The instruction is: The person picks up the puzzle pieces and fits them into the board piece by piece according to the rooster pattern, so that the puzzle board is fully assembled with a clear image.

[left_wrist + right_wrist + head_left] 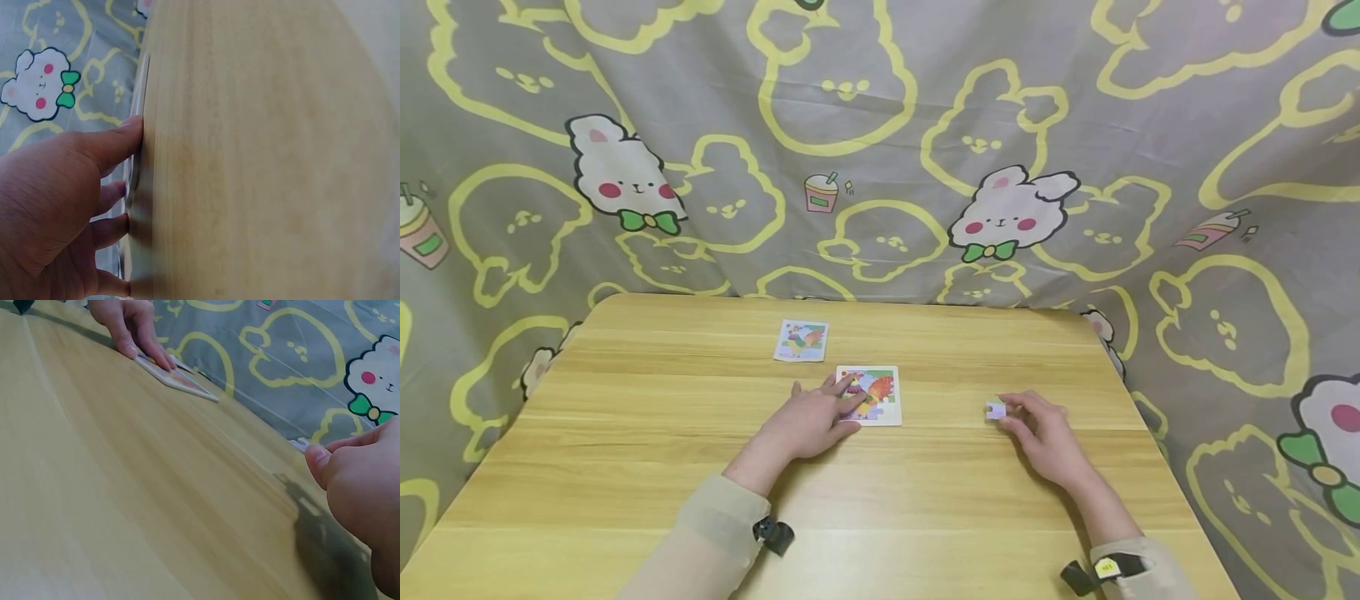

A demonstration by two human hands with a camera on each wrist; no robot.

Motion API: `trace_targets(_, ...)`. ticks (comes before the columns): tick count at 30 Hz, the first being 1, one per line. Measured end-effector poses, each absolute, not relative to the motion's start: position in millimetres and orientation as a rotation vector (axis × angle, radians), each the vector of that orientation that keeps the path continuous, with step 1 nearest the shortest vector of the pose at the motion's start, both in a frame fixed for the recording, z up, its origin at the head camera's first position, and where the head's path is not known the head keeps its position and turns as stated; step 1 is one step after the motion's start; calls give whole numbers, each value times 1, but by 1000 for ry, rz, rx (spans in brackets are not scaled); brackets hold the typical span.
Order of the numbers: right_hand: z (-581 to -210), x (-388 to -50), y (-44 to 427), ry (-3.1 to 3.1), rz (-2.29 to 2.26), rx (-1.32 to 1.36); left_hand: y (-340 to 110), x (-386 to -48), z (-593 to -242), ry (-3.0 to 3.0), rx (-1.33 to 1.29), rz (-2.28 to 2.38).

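A square jigsaw puzzle (887, 398) with a colourful rooster picture lies in its white-edged tray near the table's middle; a white gap shows at its lower right. My left hand (812, 421) rests on the puzzle's left side, fingers spread and fairly straight, thumb at the lower edge. To the right, my right hand (1041, 433) pinches a small pale-purple puzzle piece (996, 409) with a bit of green between thumb and fingertips. In the right wrist view the piece (300, 444) is held above the table, its shadow below.
A picture card (801, 341) with the same rooster lies behind and left of the puzzle. The wooden table (625, 400) meets a grey curtain (880, 167) with rabbit and bear outlines at its back and sides. Both sleeves carry black wrist straps (773, 535).
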State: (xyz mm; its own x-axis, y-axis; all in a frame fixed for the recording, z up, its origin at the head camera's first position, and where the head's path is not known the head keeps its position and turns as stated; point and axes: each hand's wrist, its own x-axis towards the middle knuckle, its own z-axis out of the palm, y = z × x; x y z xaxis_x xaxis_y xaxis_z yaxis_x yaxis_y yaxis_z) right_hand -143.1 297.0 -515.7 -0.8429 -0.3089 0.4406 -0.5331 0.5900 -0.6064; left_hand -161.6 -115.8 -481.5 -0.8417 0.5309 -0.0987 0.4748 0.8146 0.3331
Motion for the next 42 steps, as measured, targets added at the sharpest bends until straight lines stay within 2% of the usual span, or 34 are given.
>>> trace_targets(25,-513,-160,202,-2614,1197,878,-116,-162,-481,2799,778,430)
trace_targets(42,-515,-169,167,-2744,1065,932,-114,-162,-481,2813,761,430)
